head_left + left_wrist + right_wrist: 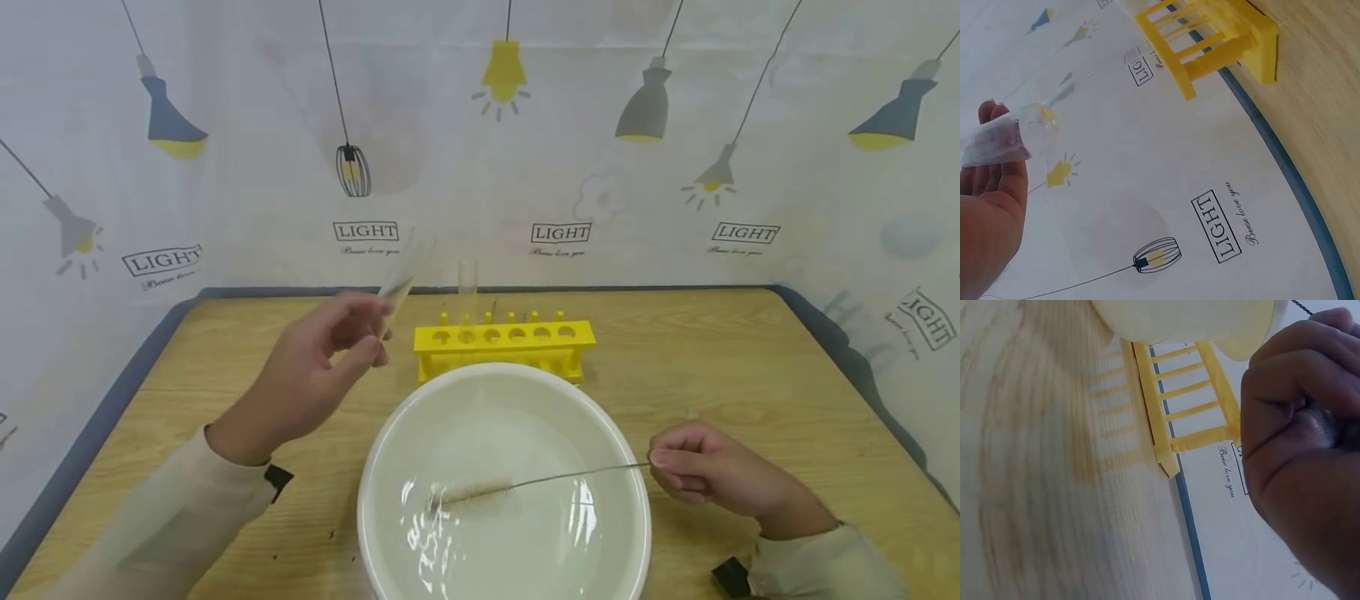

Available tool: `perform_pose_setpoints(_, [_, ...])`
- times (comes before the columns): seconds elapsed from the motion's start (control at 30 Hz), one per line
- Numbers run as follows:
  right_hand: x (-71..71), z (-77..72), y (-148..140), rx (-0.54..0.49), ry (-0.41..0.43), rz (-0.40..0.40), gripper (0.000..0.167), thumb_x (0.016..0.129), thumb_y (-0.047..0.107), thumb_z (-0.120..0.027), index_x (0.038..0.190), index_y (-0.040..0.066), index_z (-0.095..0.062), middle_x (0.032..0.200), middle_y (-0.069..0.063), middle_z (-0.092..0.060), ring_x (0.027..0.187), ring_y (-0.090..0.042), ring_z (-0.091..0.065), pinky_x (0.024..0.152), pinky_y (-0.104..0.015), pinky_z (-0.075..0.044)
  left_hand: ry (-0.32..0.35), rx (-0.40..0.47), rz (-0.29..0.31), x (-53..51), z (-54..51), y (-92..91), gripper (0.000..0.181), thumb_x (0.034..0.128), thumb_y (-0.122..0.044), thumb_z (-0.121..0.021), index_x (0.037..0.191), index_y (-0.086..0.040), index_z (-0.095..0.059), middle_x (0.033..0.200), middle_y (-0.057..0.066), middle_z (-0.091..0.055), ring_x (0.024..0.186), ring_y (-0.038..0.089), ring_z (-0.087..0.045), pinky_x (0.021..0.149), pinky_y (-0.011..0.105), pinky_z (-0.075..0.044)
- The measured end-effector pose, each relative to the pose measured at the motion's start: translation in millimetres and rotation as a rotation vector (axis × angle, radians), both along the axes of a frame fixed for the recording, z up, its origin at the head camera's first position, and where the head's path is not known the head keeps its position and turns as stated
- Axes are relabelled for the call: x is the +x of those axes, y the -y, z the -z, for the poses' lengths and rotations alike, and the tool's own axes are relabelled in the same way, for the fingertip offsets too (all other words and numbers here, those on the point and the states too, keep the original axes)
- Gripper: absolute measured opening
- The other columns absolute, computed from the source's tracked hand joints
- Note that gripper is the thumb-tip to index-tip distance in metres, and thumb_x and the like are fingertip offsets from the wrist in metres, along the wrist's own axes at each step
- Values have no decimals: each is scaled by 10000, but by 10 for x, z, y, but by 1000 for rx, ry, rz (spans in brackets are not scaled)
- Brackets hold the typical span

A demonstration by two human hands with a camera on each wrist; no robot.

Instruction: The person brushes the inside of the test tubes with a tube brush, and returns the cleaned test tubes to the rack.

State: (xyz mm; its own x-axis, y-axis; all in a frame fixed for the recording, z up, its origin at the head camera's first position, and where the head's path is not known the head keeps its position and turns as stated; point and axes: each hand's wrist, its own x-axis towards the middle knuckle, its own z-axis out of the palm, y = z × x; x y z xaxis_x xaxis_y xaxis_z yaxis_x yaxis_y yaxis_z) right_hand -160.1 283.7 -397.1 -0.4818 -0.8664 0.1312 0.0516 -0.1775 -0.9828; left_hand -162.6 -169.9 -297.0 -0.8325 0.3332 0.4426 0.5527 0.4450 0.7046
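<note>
My left hand [315,367] holds a clear test tube [398,292] between thumb and fingers, tilted, above the table's left side. In the left wrist view the end of the tube [1036,130] shows past the fingers. On the right, my right hand [720,471] pinches the thin wire handle of a test tube brush [476,493]. Its tan bristles lie over the white basin [372,492], at or in the water; I cannot tell how deep. Curled fingers [1297,369] fill the right side of the right wrist view, where only a bit of twisted wire shows.
Behind the basin stands a yellow test tube rack [504,335] with a row of holes and short pegs. One clear test tube [467,287] stands upright in it, left of centre. A wood-grain table [697,350] carries everything, and a printed white curtain [465,183] surrounds it.
</note>
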Motion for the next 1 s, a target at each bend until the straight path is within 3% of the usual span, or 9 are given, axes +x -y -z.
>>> perform_pose_setpoints(0.23, [68,-18,61,87,15,63,307,1029,-114,-261,767,-59,-412,577,-132,-255,453,-273,-215,400,-326,-196,-54,140,83,-130,-40,-212,320,927,76,-610,1240,41,-554,1159,115,-587,829,125,-680,784,236,-584])
perform_pose_setpoints(0.53, [95,-65,83,180,24,107,306,1050,-54,-311,772,-61,-438,595,-178,-281,467,-305,-218,406,-308,-221,-12,217,89,-330,-224,-513,366,942,-56,-678,1295,-55,-581,1023,48,-610,863,146,-694,786,270,-588])
perform_pose_setpoints(0.73, [110,-92,96,192,28,112,294,1053,-39,-326,781,-63,-438,609,-168,-289,473,-305,-223,407,-320,-221,-80,256,75,-481,-279,-674,361,938,-73,-691,1283,-47,-586,1026,49,-640,920,137,-651,901,274,-556])
perform_pose_setpoints(0.87, [114,-87,107,193,24,127,290,1052,-34,-339,782,-64,-438,615,-166,-290,473,-301,-225,408,-309,-226,-107,234,16,-588,-262,-738,353,955,-148,-683,1290,-77,-595,1059,42,-655,995,114,-607,981,332,-510])
perform_pose_setpoints(1.0, [123,-80,110,198,20,145,293,1053,-26,-350,775,-62,-434,613,-165,-291,476,-303,-229,411,-307,-225,-90,211,-41,-688,-225,-779,363,967,-233,-675,1304,-122,-597,1100,22,-666,1037,94,-591,986,373,-486])
